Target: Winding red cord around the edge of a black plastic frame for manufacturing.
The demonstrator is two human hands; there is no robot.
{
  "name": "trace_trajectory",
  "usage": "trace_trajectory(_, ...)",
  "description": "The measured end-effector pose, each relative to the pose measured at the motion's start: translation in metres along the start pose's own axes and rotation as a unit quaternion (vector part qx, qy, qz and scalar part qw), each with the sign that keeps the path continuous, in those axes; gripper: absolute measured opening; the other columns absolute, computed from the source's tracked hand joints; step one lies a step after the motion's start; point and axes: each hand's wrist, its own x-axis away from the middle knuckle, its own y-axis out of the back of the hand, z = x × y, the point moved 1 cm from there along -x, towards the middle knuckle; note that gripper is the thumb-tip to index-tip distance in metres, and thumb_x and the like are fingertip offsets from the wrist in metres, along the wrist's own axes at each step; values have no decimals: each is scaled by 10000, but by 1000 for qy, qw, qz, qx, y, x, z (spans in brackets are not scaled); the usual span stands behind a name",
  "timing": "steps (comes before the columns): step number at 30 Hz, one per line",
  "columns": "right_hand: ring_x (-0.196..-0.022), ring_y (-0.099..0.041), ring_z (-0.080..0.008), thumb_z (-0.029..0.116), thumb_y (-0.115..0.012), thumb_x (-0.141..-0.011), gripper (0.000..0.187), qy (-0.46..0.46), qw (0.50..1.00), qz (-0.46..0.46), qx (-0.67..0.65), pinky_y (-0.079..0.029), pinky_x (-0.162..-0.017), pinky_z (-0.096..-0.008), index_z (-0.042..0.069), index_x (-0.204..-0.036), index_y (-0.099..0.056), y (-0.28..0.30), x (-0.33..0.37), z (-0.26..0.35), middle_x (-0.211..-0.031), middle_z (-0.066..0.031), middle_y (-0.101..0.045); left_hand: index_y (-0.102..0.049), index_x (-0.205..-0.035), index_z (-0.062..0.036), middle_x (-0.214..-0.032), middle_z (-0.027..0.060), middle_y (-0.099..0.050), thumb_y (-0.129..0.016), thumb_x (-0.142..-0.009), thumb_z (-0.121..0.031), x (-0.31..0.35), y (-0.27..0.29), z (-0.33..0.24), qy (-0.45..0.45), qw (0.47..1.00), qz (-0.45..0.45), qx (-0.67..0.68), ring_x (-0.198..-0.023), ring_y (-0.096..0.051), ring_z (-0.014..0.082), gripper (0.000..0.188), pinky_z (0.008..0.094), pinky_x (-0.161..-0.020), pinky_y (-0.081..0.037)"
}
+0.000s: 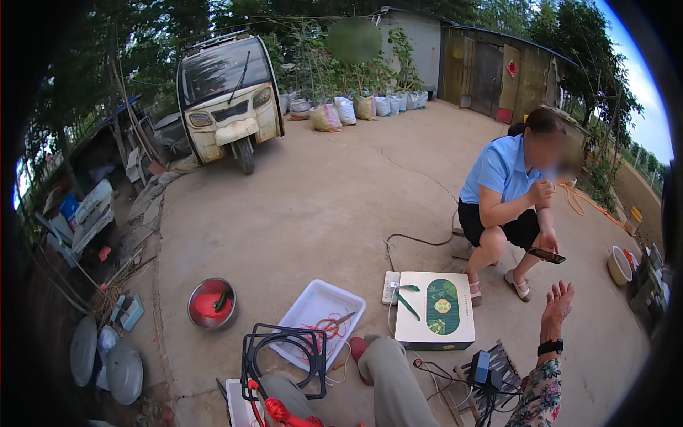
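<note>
My right hand is raised at the right, fingers stretched out and apart, with nothing in it. A black band sits on that wrist, below it a flowered sleeve. My left hand is out of the picture. Over my lap stands a black wire frame with rounded rings inside. Red cord is bunched at its lower end. Just beyond lies a white plastic tray holding scissors and loose red strands. Nearest my right hand, a small slatted stool carries a blue-and-black device and tangled black cables.
A white and green box bears slim green items, beside a power strip. Left stands a metal bowl with red contents. A person in a blue shirt squats, holding a phone. A three-wheeler is parked behind.
</note>
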Motion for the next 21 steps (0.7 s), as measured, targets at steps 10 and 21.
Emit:
trace_trajectory(10,-505,-469,-113,186,-554,-884,153,-315,894,289,131,-418,-476,-242,45,-945,-560,-20,163,-144,-625,-10,-494,-542,-1109,-69,-937,32,-590,-509,-941,-113,-22,52,29,11,983,116,140,-873,-558,139,177,279,-760,-447)
trace_trajectory(21,-805,-582,-83,269,-544,-929,284,-500,524,556,408,-460,-685,-227,35,-1079,-603,153,305,-239,-915,8,-638,-500,-1181,-16,-1061,78,-591,-422,-986,-287,-17,77,30,-12,988,10,153,-942,-556,195,343,328,-797,-444)
